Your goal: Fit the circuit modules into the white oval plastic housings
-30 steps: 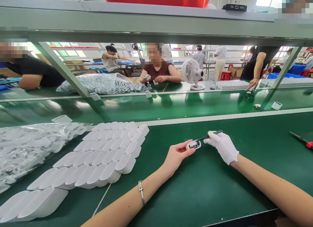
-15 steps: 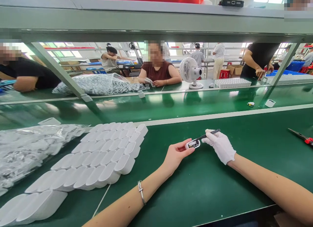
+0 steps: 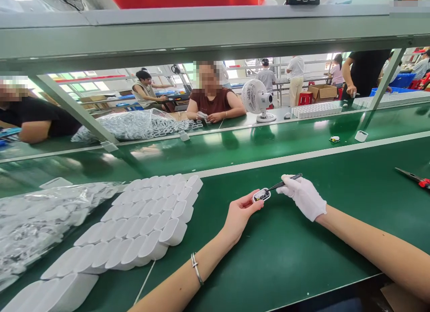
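Note:
Between the thumb and fingers of my left hand (image 3: 240, 213) is a small white oval plastic housing (image 3: 266, 198), its open side toward me with dark and yellow parts inside. My right hand (image 3: 304, 195), in a white glove, pinches a pair of black tweezers (image 3: 285, 181). The tweezers' tip reaches the opening of the housing; whether it grips a part in there is too small to tell. To the left of my hands, rows of white oval housings (image 3: 148, 227) stand packed together on the green table (image 3: 285, 262).
Clear plastic bags of parts (image 3: 40, 222) lie at far left. Red-handled pliers (image 3: 414, 179) rest at the right. Beyond the white strip are a small circuit assembly (image 3: 334, 139) and a white housing (image 3: 361, 136). A shelf beam (image 3: 215, 34) crosses above; a co-worker (image 3: 215, 101) sits opposite by a fan (image 3: 257, 99).
My view has shifted slightly. The housing in my left hand is tilted a little differently, and the tweezers still point into it from the right.

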The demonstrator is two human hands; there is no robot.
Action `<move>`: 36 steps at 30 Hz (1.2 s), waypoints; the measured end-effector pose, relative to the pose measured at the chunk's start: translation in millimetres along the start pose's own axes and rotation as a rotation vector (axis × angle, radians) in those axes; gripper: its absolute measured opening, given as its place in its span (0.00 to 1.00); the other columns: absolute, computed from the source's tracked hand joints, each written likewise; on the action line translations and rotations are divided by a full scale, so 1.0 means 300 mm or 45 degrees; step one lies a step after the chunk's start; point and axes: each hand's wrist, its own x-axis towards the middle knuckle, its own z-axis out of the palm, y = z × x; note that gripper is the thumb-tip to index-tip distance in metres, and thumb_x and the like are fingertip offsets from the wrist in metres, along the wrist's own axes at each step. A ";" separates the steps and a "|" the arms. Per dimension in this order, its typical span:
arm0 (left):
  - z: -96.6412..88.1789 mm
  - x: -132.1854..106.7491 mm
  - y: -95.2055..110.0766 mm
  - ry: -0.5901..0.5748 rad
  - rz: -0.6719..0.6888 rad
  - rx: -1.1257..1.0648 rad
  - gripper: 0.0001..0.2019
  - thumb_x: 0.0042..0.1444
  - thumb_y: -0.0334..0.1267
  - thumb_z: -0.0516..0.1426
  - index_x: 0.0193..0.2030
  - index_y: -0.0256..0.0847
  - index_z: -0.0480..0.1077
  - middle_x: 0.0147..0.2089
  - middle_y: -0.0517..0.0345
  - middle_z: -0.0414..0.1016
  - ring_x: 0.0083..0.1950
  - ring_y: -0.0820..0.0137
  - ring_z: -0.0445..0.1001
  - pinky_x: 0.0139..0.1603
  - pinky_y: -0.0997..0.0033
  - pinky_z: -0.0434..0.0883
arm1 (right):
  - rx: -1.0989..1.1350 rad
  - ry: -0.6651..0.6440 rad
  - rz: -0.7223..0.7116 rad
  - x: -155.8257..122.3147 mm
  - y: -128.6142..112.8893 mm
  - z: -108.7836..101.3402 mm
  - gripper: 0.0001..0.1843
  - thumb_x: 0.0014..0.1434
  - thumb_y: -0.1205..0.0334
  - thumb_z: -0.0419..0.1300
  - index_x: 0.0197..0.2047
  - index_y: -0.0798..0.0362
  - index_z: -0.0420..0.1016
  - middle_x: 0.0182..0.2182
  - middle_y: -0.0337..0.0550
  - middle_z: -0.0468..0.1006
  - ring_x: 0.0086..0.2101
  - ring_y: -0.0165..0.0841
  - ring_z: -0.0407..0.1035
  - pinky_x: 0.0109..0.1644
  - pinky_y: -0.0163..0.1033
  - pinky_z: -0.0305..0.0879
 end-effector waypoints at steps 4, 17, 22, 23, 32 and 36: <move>0.002 0.000 -0.003 -0.007 -0.005 0.017 0.25 0.39 0.40 0.68 0.46 0.36 0.76 0.36 0.53 0.78 0.34 0.68 0.71 0.45 0.65 0.68 | 0.058 -0.010 0.051 -0.020 0.028 0.028 0.18 0.38 0.59 0.71 0.31 0.57 0.71 0.26 0.39 0.73 0.27 0.30 0.74 0.36 0.33 0.69; -0.006 0.010 -0.011 0.017 -0.033 0.050 0.26 0.40 0.40 0.68 0.49 0.38 0.74 0.38 0.53 0.78 0.37 0.67 0.73 0.49 0.64 0.67 | -0.080 0.086 0.035 -0.012 0.036 0.020 0.13 0.38 0.61 0.69 0.27 0.57 0.72 0.21 0.38 0.72 0.26 0.30 0.71 0.30 0.32 0.65; -0.005 0.012 -0.013 0.038 -0.039 0.057 0.24 0.40 0.40 0.68 0.48 0.39 0.75 0.38 0.54 0.79 0.38 0.68 0.73 0.50 0.65 0.67 | 0.025 0.137 0.054 0.001 0.037 0.018 0.10 0.40 0.64 0.67 0.26 0.56 0.71 0.21 0.38 0.74 0.27 0.31 0.73 0.34 0.31 0.68; -0.005 0.013 -0.012 0.041 -0.039 0.054 0.24 0.40 0.40 0.68 0.48 0.39 0.75 0.39 0.54 0.79 0.38 0.68 0.73 0.49 0.65 0.67 | 0.021 0.153 0.044 0.002 0.034 0.015 0.10 0.39 0.64 0.67 0.26 0.56 0.71 0.21 0.37 0.73 0.27 0.31 0.73 0.33 0.30 0.68; 0.000 0.009 -0.005 0.064 -0.054 0.037 0.24 0.40 0.39 0.68 0.47 0.38 0.76 0.38 0.54 0.78 0.37 0.68 0.72 0.49 0.64 0.67 | 0.012 0.118 0.054 0.004 0.056 0.022 0.12 0.38 0.62 0.67 0.27 0.56 0.71 0.22 0.40 0.75 0.27 0.33 0.73 0.33 0.33 0.69; -0.002 0.011 -0.007 0.081 -0.062 0.009 0.23 0.40 0.39 0.68 0.46 0.38 0.76 0.40 0.53 0.78 0.37 0.68 0.72 0.49 0.64 0.68 | -0.075 0.173 -0.019 0.012 0.031 -0.001 0.11 0.36 0.65 0.68 0.19 0.54 0.67 0.18 0.36 0.71 0.24 0.29 0.69 0.27 0.30 0.64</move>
